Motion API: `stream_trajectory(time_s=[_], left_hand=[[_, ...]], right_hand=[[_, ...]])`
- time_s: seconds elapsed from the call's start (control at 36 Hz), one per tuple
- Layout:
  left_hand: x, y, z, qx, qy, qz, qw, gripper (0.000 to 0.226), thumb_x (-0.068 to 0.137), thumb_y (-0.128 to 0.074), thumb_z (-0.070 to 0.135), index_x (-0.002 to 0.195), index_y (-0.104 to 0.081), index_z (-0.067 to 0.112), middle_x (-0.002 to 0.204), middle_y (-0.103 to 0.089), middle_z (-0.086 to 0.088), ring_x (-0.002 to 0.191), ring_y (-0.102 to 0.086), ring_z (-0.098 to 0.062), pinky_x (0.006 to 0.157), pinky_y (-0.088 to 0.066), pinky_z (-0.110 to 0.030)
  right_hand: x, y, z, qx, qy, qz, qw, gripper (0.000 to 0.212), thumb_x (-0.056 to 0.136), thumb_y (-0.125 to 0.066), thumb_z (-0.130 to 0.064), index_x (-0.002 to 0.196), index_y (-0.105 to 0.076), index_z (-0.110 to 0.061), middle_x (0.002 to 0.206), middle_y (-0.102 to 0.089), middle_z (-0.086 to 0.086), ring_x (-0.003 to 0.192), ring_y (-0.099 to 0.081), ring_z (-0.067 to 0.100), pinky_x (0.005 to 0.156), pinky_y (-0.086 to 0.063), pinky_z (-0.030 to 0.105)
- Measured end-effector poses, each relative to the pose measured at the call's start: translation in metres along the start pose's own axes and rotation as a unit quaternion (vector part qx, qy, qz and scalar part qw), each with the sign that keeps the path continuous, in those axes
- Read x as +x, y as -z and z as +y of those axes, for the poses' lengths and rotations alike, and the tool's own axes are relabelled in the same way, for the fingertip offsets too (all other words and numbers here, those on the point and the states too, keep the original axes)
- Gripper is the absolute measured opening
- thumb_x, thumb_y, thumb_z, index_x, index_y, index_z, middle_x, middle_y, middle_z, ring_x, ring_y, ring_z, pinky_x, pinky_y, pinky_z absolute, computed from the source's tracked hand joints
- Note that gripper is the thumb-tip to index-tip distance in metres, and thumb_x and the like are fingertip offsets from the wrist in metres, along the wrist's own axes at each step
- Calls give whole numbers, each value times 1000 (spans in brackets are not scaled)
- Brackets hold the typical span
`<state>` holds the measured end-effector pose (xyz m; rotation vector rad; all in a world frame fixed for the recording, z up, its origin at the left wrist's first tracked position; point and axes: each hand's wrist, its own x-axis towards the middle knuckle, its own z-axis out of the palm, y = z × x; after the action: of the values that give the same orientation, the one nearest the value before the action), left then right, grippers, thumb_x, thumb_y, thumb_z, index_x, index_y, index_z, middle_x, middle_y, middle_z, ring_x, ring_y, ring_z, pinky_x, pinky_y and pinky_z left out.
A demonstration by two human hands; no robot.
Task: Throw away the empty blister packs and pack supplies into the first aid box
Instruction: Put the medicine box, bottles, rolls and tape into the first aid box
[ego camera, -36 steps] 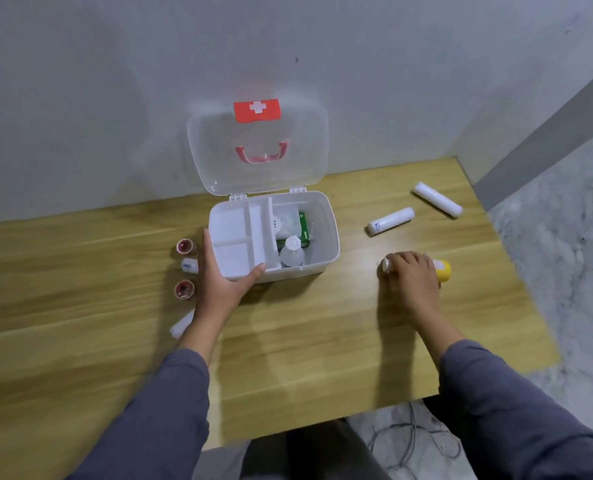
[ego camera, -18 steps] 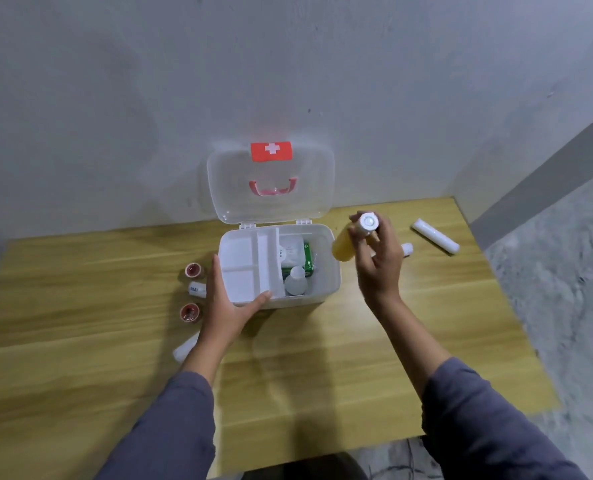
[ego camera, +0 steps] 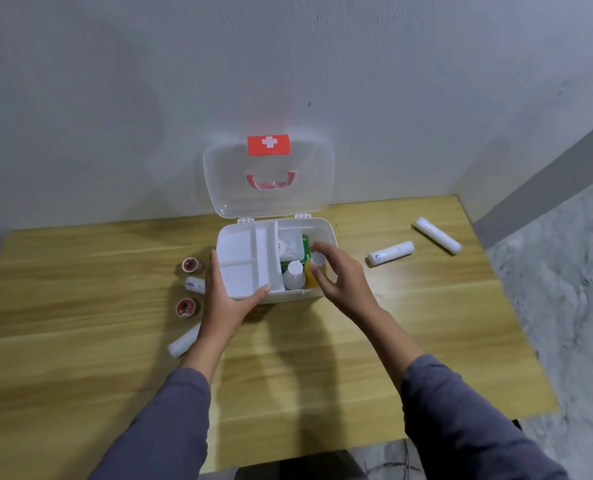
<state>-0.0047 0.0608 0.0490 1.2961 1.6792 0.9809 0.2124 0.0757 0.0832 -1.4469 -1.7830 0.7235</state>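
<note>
The white first aid box stands open at the table's back, its clear lid with a red cross leaning on the wall. A white divided tray fills its left half. The right half holds a white packet, a green pack and a white bottle. My left hand grips the box's front left corner. My right hand is over the box's right half, fingers around a yellow bottle with a white cap, standing upright beside the white bottle.
Two white bandage rolls lie on the wooden table to the right of the box. Left of it are two red tape rolls, a small white roll and a longer white roll. The table's right edge drops to a marble floor.
My right hand picked up the yellow bottle from the table on the right, lifted it and brought it down into the box's right half. The left hand stayed on the box.
</note>
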Motion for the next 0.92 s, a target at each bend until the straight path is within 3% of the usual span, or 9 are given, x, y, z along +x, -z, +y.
stream_trajectory(time_s=[0.08,0.17,0.31,0.39,0.58,0.72,0.92], left_hand=[[-1,-3,3,10,9,8,1000,122,54,-81,53,150,-12,23,155,-27,2,142,-27,-13,116,-29,-44],[0,-2,2,18,10,9,1000,120,55,-80,57,149,-14,24,155,-28,2,142,-27,-14,116,-29,-45],[-2,-3,3,40,4,17,999,118,57,-78,56,150,-12,26,156,-25,3,143,-24,-11,117,-27,-42],[-3,-6,1,49,3,29,998,117,59,-79,49,151,-11,23,158,-20,4,144,-20,-9,119,-24,-39],[-4,-10,2,70,12,43,997,122,54,-73,60,151,-12,20,158,-22,1,144,-21,-10,118,-25,-40],[-4,-10,2,74,11,46,996,118,58,-76,54,151,-13,18,158,-23,0,144,-22,-11,118,-24,-39],[-5,-14,2,78,1,56,995,109,70,-82,24,152,-10,16,158,-17,3,136,-15,3,111,-16,-20]], right_hand=[[4,15,6,30,5,18,999,33,88,-59,-17,120,-55,-10,121,-62,3,114,-56,11,97,-43,24],[10,36,25,30,-29,77,996,34,90,-54,-16,123,-52,-9,123,-59,3,115,-50,6,95,-43,20],[22,79,86,-32,-153,128,979,45,93,-51,-16,134,-38,-3,138,-43,16,131,-37,27,102,-23,20],[26,98,116,-57,-214,140,965,49,93,-49,-14,136,-32,1,139,-38,20,131,-33,30,100,-23,22],[41,105,160,-186,-293,84,934,57,92,-48,-28,137,-28,1,147,-24,23,138,-19,34,116,-13,46],[47,93,156,-195,-246,35,949,52,92,-48,-28,133,-33,0,143,-30,23,134,-24,35,113,-21,45],[36,74,139,-186,-134,-47,972,53,91,-52,-28,133,-36,1,143,-34,21,135,-26,33,113,-20,40]])
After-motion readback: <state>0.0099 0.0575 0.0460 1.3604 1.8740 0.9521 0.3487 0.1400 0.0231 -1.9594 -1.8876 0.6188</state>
